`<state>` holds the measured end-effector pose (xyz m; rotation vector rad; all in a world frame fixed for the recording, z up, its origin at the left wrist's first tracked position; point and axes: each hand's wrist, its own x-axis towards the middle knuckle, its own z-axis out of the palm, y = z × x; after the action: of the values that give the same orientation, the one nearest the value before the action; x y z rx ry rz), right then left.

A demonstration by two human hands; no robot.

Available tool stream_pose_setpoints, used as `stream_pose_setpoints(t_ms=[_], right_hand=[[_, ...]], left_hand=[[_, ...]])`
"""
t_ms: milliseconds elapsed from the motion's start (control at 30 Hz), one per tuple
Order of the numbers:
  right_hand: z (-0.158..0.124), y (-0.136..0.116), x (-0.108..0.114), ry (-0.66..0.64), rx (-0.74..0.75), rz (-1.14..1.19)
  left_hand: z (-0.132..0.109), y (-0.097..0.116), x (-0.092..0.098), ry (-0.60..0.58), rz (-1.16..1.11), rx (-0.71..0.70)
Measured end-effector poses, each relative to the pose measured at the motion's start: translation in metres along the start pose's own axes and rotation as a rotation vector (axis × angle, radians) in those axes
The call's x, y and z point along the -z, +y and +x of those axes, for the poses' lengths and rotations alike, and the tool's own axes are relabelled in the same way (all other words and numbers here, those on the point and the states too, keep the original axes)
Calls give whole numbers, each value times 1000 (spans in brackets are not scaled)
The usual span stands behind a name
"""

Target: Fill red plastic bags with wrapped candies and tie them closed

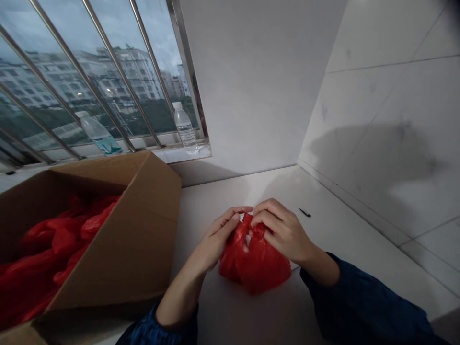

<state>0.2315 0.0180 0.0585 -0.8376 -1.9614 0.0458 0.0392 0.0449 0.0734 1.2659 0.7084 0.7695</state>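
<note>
A red plastic bag point(257, 268), bulging with contents I cannot make out, rests on the white tabletop point(201, 225) in front of me. Its gathered top points up between my two hands. My left hand point(220, 235) lies along the bag's left side, thumb and fingers closed at the top edge. On the other side, my right hand point(282, 227) curls its fingers over the bunched plastic and grips it. A bit of something pale shows through a gap near the top of the bag.
At left stands an open cardboard box point(143, 230) holding several red plastic bags point(64, 235). Two clear bottles, one with a blue label point(108, 143) and one plain bottle point(185, 129), stand by the barred window. A small black object point(305, 212) lies near the right wall.
</note>
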Motion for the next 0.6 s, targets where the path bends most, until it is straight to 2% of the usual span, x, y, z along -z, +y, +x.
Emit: stream_pose_setpoints(t_ms=[233,467,600], right_hand=[[4,-2,19,-96,-30,88],[2,-8,37,-168,18,185],[1,-14,45,-284,49,238]], left_hand=[[2,0,1,70,59,-87],[5,-4,3,198,-212,-26],[14,-11,7,325,-309,-96]])
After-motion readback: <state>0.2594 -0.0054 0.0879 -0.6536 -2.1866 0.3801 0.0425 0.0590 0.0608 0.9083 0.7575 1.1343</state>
